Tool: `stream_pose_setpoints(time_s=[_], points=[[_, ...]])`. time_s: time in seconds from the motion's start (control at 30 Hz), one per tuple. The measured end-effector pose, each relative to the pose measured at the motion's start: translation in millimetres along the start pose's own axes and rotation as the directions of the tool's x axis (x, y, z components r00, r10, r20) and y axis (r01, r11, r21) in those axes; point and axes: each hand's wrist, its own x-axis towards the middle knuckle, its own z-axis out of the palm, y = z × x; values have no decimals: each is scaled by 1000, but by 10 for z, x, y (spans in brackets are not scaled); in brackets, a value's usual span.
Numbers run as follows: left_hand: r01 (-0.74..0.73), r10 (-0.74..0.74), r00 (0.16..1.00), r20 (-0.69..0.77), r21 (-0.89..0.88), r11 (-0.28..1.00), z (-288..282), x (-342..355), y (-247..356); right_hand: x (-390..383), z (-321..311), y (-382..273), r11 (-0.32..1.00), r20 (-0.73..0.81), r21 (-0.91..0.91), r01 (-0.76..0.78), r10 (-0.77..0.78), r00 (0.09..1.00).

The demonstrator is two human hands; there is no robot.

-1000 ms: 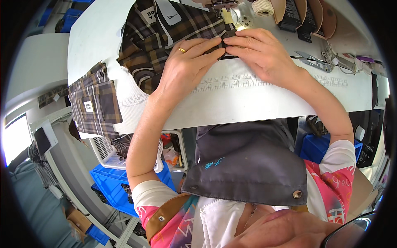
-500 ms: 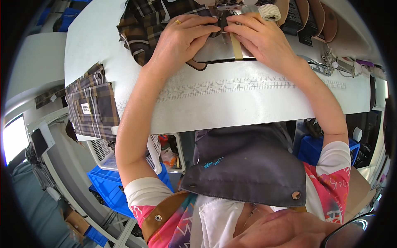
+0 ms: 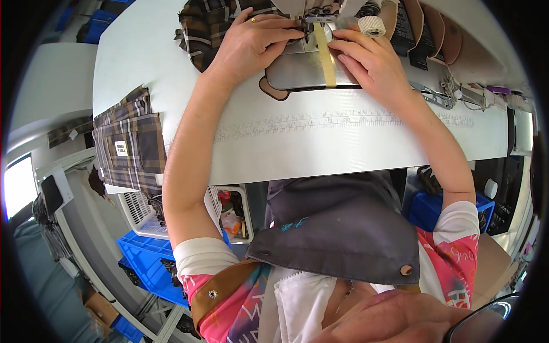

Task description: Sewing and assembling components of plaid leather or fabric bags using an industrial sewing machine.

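Brown, black and white plaid fabric (image 3: 205, 35) lies bunched to the left of the sewing machine head (image 3: 320, 14). My left hand (image 3: 251, 46) is closed at its edge, fingertips and thumb together beside the presser foot (image 3: 311, 28). The small piece under those fingertips is mostly hidden. On the other side of the foot, my right hand (image 3: 372, 63) is held low over the metal plate (image 3: 291, 71), fingers apart and slightly curved. No fabric shows in it. A strip of yellow tape (image 3: 326, 60) runs down the plate between both hands.
Folded plaid pieces (image 3: 128, 146) with a white label hang over the table's left edge. A printed ruler (image 3: 297, 123) crosses the white table (image 3: 274, 154). Metal tools (image 3: 434, 96) lie at right, near a white knob (image 3: 372, 26). Below stand a white basket (image 3: 143, 214) and blue crates (image 3: 148, 263).
My right hand has drawn back to the right, away from the presser foot, and its fingers have spread. More plate and tape now show. The bunched fabric sits a little farther away.
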Motion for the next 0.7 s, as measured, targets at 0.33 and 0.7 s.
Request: stream_pose_setpoints(time_s=[0.33,0.7], points=[[579,-577,815,-52,125,806,-294,-706,-210,47,-12,32,999,4,54,5,-6,1000],[665,-670,456,-586,-275,694,-1037,-1853,1789,42,19,-1191,907,-49,315,280,-280,959]])
